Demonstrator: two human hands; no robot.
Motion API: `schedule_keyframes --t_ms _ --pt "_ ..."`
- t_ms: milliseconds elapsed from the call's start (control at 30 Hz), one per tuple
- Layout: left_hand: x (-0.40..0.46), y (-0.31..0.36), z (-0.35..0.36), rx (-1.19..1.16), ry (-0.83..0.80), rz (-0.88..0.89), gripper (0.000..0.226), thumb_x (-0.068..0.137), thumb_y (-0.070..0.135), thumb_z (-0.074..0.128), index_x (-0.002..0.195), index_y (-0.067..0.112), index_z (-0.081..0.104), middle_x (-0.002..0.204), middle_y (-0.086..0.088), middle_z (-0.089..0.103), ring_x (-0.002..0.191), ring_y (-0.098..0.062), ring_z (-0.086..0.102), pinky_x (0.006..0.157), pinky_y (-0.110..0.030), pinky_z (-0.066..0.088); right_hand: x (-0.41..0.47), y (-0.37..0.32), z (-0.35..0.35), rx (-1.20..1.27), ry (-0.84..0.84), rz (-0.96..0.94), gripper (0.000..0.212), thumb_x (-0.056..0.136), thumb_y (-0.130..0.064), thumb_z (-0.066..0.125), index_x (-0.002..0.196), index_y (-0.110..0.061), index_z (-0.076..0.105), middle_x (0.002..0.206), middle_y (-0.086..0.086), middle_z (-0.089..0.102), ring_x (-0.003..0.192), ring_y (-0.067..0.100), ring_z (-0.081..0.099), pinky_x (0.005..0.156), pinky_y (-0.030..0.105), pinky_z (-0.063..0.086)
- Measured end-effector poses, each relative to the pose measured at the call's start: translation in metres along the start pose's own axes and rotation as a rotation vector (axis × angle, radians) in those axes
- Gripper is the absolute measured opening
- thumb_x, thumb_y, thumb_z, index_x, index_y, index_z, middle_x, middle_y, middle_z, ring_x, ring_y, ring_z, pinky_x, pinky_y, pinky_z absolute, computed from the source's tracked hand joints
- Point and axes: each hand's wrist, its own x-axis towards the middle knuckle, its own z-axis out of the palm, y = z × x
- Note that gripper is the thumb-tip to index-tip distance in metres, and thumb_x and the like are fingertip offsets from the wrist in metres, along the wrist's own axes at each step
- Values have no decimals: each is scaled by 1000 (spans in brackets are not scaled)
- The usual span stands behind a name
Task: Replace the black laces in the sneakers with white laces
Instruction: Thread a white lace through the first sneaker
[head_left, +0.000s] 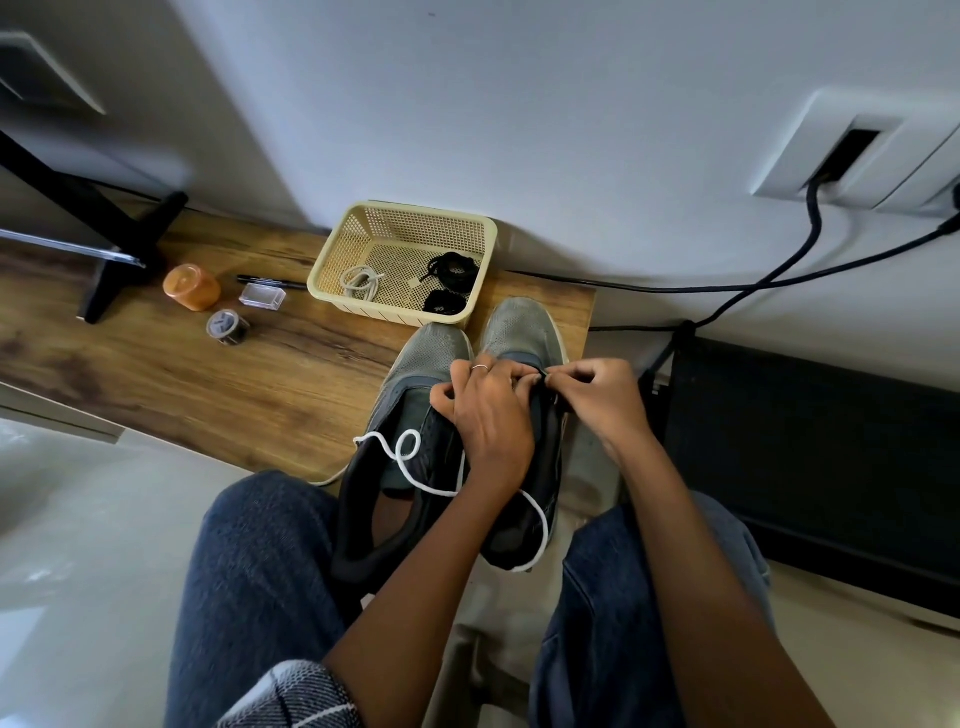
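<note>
Presently, two grey sneakers are seen side by side at the near edge of the wooden surface (156, 374), toes pointing toward the wall, heels hanging over the person's lap. The left sneaker (415, 410) is partly crossed by the left hand (488, 415), whose fingers are curled down over the gap between the shoes and onto the eyelet area of the right sneaker (524, 332). The right hand (597, 395) is held just beside it, thumb and forefinger pinched together on something small and dark at the lacing; what exactly is pinched cannot be told. A white lace (410, 467) is draped in loose loops across the left sneaker's opening and trails under the left wrist down past the right sneaker's heel. Behind the toes, a cream basket (332, 260) is placed, in which a coiled white lace (361, 280) and bundled black laces (452, 267) are kept apart.
</note>
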Motion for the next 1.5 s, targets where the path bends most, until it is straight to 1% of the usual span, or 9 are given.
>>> schedule_keyframes --t_ms 233,467,567,667,800,1033,1233,1333,1500 --pt "0 0 2 -41 -10 -77 13 91 37 61 94 29 71 101 8 64 107 -14 44 91 -34 16 0 0 -1 9 0 1 12 82 -11 66 81 -20 75 80 -7 71 80 5 65 73 20 51" --pt "-1 -1 2 -29 -13 -78 13 91 39 59 95 30 70 102 9 63 107 -13 44 92 -34 16 -1 0 1 24 14 3 18 81 -9 66 73 -24 72 77 -6 71 79 8 67 73 24 54" --pt "-1 -1 2 -42 -9 -77 13 92 38 59 94 31 70 101 9 63 107 -13 44 92 -33 16 -2 -1 1 28 26 7 17 81 -9 66 74 -23 73 76 -6 70 78 8 66 71 22 52" --pt "-1 1 2 -41 -2 -81 13 91 38 60 93 30 70 99 9 64 106 -13 45 91 -33 16 -2 -1 3 46 53 23 14 81 -9 66 76 -20 74 77 -3 71 79 10 67 72 26 53" --pt "-1 0 4 -24 13 -47 12 89 36 63 91 28 71 97 7 64 103 -15 46 92 -36 20 -3 0 4 59 66 35 17 81 -10 67 71 -23 72 75 -3 71 78 11 67 74 30 55" --pt "0 0 3 20 -24 8 14 92 35 60 95 27 71 96 8 63 102 -14 45 94 -38 26 -5 0 4 37 54 18 17 82 -11 66 73 -24 72 77 -7 70 80 8 66 74 26 53" --pt "1 2 -3 3 -35 48 12 91 30 62 95 27 73 94 7 67 103 -16 48 90 -37 23 -7 -1 2 11 29 -13 16 82 -11 67 74 -24 72 76 -9 70 77 4 65 71 21 52" --pt "2 3 -9 35 -57 94 14 92 27 62 96 28 74 92 6 69 105 -17 48 93 -39 23 -9 -2 3 -12 51 -38 12 82 -12 67 76 -21 73 76 -7 71 74 5 65 65 19 49" --pt "4 5 -13 111 -99 85 15 95 30 56 101 29 70 89 5 68 110 -15 44 95 -34 16 -10 -2 3 -11 44 -41 16 80 -14 68 70 -25 72 75 -8 71 76 6 66 72 27 53"
